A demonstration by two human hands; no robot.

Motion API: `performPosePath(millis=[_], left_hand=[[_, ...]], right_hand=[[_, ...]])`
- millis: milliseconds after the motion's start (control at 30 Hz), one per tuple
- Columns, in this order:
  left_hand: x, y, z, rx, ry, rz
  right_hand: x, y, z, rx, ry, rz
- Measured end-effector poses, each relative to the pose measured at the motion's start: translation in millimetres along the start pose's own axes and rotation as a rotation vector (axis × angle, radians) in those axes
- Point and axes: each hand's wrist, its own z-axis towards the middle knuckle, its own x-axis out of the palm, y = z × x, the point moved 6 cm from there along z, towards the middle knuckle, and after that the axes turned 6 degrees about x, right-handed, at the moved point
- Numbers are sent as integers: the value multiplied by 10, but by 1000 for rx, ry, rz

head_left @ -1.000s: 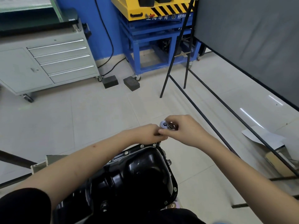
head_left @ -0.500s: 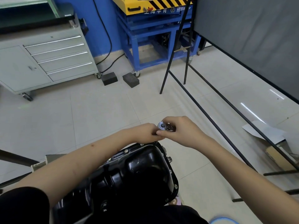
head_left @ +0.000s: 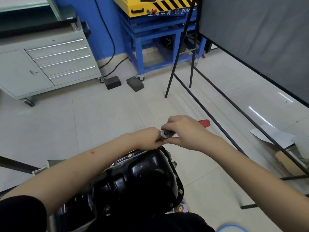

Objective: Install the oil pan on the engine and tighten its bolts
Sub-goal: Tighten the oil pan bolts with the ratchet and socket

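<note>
Pan seated on engine, just below both hands. Several rim bolts look in. Right hand grips ratchet at far rim; left hand pinches beneath its head. Tightening underway; snugness of bolts unclear.

Two bare hands are meeting at six o'clock above one glossy black metal oil pan; two dark rubber blocks are lying at eleven o'clock.
</note>
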Motion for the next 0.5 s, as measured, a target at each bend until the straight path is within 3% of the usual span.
performPosePath(millis=[267,433,500], left_hand=[[-11,-19,34,-78,-4,60],[21,-35,43,-33,50,2],[26,-53,69,-33,63,33]], right_hand=[[51,-46,-24,206,-88,-125],[3,3,-57,-55,-99,-132],[-26,-36,-49,-53,-92,-146]])
